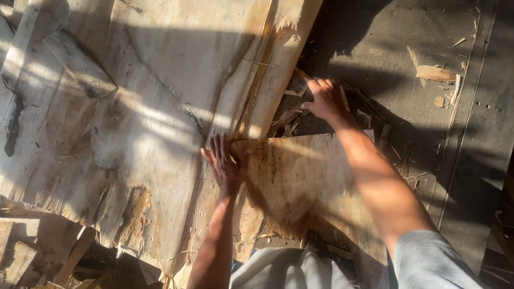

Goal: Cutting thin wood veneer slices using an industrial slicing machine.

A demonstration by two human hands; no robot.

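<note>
Head view shows your left hand (225,163) spread flat on the near veneer sheet's (305,182) left edge. This sheet looks thin, light, brittle and splintery, so grip its edges. Farther right, your right hand (324,99) presses into scraps (289,120); its fingertips are shadowed.

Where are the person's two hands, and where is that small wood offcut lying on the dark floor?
left hand (225,163), head view, back of the hand.
right hand (324,100), head view, back of the hand.
wood offcut (435,73), head view, middle of its top face.
</note>
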